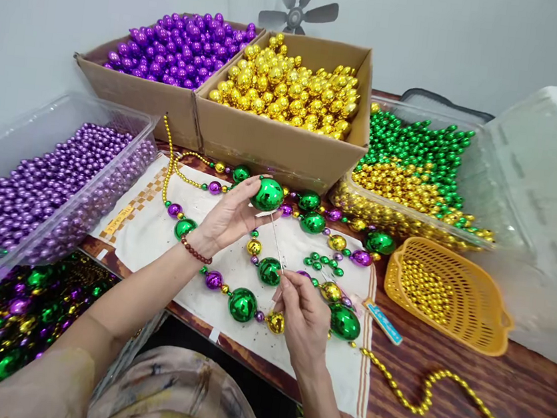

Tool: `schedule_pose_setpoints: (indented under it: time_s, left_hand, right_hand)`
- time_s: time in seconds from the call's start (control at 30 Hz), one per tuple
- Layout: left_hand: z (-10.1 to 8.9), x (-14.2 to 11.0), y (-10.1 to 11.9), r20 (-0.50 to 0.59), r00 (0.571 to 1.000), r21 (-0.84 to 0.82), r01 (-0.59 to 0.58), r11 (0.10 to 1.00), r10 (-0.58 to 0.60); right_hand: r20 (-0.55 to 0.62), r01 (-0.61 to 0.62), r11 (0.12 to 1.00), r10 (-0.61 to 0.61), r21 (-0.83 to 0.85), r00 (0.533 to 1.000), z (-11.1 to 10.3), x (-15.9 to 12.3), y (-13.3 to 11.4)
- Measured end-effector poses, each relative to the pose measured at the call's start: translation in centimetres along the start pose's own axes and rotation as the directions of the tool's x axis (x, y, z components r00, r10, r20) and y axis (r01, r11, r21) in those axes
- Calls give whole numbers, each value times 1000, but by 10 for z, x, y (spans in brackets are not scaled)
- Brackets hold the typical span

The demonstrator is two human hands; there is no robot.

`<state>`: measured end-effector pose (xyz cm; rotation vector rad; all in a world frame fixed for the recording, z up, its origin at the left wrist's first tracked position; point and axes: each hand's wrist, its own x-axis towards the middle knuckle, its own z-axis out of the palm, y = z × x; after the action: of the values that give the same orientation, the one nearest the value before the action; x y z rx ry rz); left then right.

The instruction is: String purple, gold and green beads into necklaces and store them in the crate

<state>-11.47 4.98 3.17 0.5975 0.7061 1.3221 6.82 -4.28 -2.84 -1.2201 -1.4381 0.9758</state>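
A big shiny green bead (267, 195) is pinched in the fingers of my left hand (233, 216), raised over the white cloth (159, 199). My right hand (303, 311) is closed on a thin metal needle (277, 241), which slants up to the underside of that bead. Whether its tip is inside the bead is hidden. Around both hands lies a string of beads in green, gold and purple, among them a green bead (242, 305) and a gold bead (275, 322). Several small green beads (323, 264) sit loose on the cloth.
Behind the cloth stand cardboard boxes of purple beads (180, 50) and gold beads (287, 89). Clear tubs hold small purple beads (54, 190) and green and gold beads (410, 157). At right are a yellow basket (479, 306), a blue-handled tool (384, 323) and a gold bead chain (421, 410).
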Motion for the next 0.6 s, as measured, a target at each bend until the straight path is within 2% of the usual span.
schedule_pose_setpoints:
  time_s: [0.2, 0.6]
  left_hand:
    - [9, -17, -6, 49, 998, 67, -47, 997, 44]
    - [6, -25, -3, 44, 995, 95, -93, 991, 89]
  right_hand:
    - [5, -9, 1000, 9, 9, 1000, 9, 9, -2]
    - [9, 7, 999, -7, 44, 1000, 13, 10, 1]
